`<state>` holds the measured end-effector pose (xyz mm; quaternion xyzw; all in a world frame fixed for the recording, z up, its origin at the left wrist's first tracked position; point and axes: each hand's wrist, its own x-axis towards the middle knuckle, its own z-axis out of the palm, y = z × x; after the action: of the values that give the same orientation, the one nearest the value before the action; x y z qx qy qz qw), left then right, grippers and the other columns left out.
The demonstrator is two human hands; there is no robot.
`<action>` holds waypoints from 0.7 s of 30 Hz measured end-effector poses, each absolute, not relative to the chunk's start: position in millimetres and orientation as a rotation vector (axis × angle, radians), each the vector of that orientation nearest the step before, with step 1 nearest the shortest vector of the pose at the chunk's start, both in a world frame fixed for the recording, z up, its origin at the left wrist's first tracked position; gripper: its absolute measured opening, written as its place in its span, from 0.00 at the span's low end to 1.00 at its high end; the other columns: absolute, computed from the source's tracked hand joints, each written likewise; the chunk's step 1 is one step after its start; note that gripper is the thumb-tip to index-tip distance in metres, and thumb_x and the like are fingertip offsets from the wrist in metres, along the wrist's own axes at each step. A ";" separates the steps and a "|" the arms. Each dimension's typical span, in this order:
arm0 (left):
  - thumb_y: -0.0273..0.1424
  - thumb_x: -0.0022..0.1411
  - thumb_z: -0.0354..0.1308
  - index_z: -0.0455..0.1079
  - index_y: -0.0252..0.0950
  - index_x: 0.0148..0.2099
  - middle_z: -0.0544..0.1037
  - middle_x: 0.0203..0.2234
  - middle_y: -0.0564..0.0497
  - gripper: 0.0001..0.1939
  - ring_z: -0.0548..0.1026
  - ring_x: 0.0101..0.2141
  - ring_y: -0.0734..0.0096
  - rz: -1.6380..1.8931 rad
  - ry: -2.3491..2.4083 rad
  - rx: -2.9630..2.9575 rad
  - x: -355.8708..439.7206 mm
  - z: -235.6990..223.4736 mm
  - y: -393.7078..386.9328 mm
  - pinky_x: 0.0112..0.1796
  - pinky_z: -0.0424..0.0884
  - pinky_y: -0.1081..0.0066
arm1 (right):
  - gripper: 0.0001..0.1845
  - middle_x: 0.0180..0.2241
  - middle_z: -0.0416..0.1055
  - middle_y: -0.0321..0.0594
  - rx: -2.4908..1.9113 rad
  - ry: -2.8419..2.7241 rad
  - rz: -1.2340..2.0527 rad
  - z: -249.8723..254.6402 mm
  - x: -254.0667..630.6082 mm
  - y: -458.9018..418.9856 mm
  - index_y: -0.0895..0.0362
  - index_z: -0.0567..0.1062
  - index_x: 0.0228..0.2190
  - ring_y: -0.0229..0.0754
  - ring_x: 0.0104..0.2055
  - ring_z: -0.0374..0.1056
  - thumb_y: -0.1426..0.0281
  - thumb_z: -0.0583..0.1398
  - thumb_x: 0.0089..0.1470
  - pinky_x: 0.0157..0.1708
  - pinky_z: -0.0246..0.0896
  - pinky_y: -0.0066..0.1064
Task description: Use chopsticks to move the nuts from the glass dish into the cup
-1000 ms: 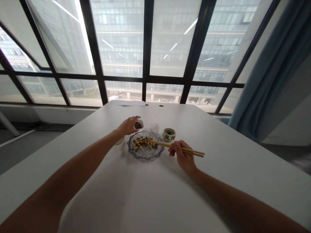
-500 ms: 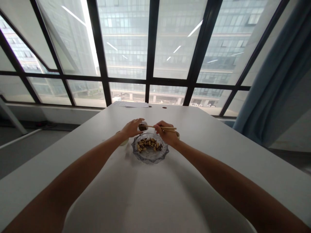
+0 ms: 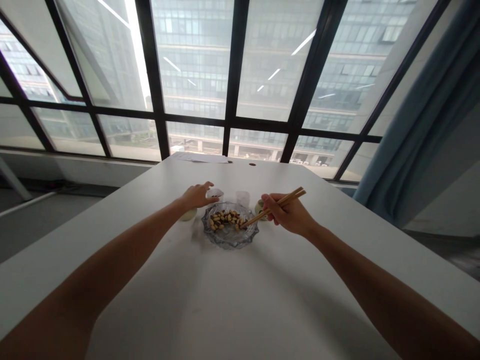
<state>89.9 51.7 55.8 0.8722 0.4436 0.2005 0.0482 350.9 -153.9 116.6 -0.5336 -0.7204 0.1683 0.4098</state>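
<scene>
My left hand (image 3: 198, 195) is curved around the left side of a small clear cup (image 3: 216, 193), its thumb across the front. Dark bits show inside the cup. A pair of wooden chopsticks (image 3: 284, 200) is gripped in my right hand (image 3: 287, 214). Their tips reach down to the right edge of a pile of mixed nuts and dark seeds (image 3: 227, 218). This pile lies in a clear glass bowl (image 3: 229, 244) with a wavy rim, standing between both hands. Behind the bowl stands a second small clear cup (image 3: 243, 198).
A pale green round container (image 3: 259, 210) is partly hidden behind my right hand. Another pale green one (image 3: 188, 215) sits below my left hand. Papers (image 3: 200, 158) lie at the far end of the white table (image 3: 225, 295), before the windows.
My right hand has moved right and down from the left cup, bringing the chopstick tips to the bowl. The left cup, earlier tipped toward me, now looks more upright.
</scene>
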 end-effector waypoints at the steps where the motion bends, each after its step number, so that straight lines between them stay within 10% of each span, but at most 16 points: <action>1: 0.53 0.57 0.61 0.68 0.39 0.59 0.81 0.50 0.40 0.34 0.79 0.50 0.49 0.639 1.339 2.654 84.4 55.3 49.8 0.49 0.72 0.59 | 0.37 0.16 0.69 0.38 -1.352 -1.839 0.418 115.0 350.7 -154.1 0.56 0.72 0.23 0.35 0.14 0.62 0.36 0.51 0.58 0.14 0.54 0.26; 8: 0.55 0.60 0.55 0.73 0.38 0.46 0.83 0.43 0.43 0.26 0.82 0.42 0.56 1.110 1.348 2.220 39.6 29.3 28.7 0.42 0.76 0.63 | 0.31 0.18 0.72 0.39 -1.311 -1.889 0.316 101.3 349.8 -144.1 0.55 0.72 0.22 0.40 0.21 0.69 0.43 0.54 0.61 0.22 0.62 0.29; 21: 0.54 0.54 0.59 0.69 0.36 0.52 0.82 0.43 0.43 0.32 0.79 0.44 0.56 1.344 1.342 1.912 40.8 5.2 13.0 0.49 0.74 0.59 | 0.35 0.18 0.72 0.40 -1.396 -1.861 0.362 106.7 349.8 -155.6 0.56 0.72 0.21 0.39 0.17 0.68 0.38 0.54 0.58 0.16 0.60 0.28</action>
<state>40.8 13.0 5.2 0.6919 0.4857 0.4862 0.2213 349.8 -155.6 106.7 -0.5476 -0.7301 0.1420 0.3833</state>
